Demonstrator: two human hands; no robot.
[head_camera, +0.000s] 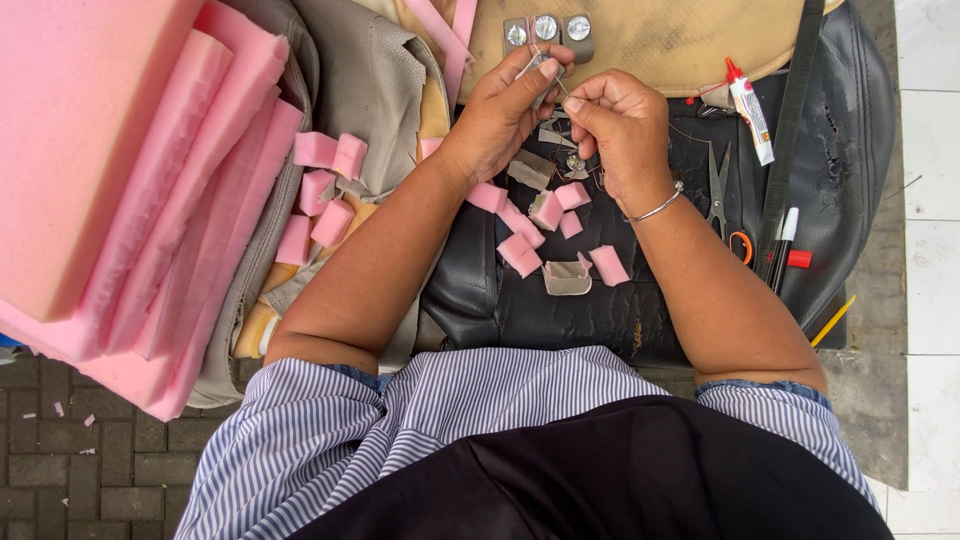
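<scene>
Left hand (505, 110): raised over the black cushion, thumb and forefinger pinched on a small grey piece (538, 68); the other fingers are curled.
Right hand (620, 125): just beside the left, fingers clenched, fingertips pinched as on a thin thread or needle too fine to make out; a silver bangle (655, 208) circles the wrist.
Small grey piece: held up between the two hands, just below the row of three round silver buttons (546, 30).
Black cushion (840, 150): cracked leatherette, lying under both hands and bearing the loose items.
Pink foam cubes (520, 250): scattered on the cushion beneath the forearms; a second cluster (325, 190) lies on the grey cover to the left.
Grey fabric scrap (567, 278): folded, on the cushion between the foam cubes.
Pink foam sheets (120, 180): thick stack at far left, tilted.
Grey leatherette cover (365, 80): crumpled, between the foam stack and the cushion.
Scissors (722, 200): orange-handled, on the cushion right of the right wrist.
Glue tube (750, 112): white with red cap, above the scissors.
Black strip (790, 130): long, running beside the scissors.
Marker (783, 248): black barrel, its red cap (798, 259) touching it.
</scene>
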